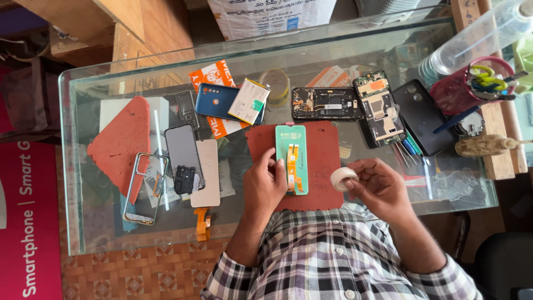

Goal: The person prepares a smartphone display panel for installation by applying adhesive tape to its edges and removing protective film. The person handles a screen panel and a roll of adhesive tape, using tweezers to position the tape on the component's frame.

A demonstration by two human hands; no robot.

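**Two hands at a phone screen panel on a red mat**

Two bare hands over a glass table point(78, 166). Left hand point(265, 186) curled, fingertips pressing the edge of a teal-backed phone screen panel point(291, 149), orange flex cables running down its lower half. Panel lying flat, lengthwise away from the body, on a dark red work mat point(322, 166) at the near middle of the table. Right hand point(379, 186) just right of the mat, fingers closed around a small roll of white tape point(342, 179), held clear of the panel.

Beyond the mat, an opened phone body with black internals point(325, 104), lying crosswise. Right of it, a second opened phone with exposed circuit board point(379, 108), then a black back cover point(422, 115). Blue pens or tools point(410, 147) beside the cover. Further right, a pink pot of tools point(469, 83), a clear plastic bottle point(483, 36) lying tilted, and a brush point(486, 145) on a wooden ledge.

Left of the mat's far corner, a blue phone back point(216, 101) with a white battery point(249, 101) resting across it, both on an orange and white leaflet point(214, 75). Nearer left, a dark display glass point(181, 149), a beige backing panel point(210, 169) with an orange flex tail, a small black component point(184, 179) between them. Further left, a bare metal phone frame point(145, 189) touching a red triangular mat piece point(121, 141).

Checked shirt sleeves point(333, 266) at the bottom edge.
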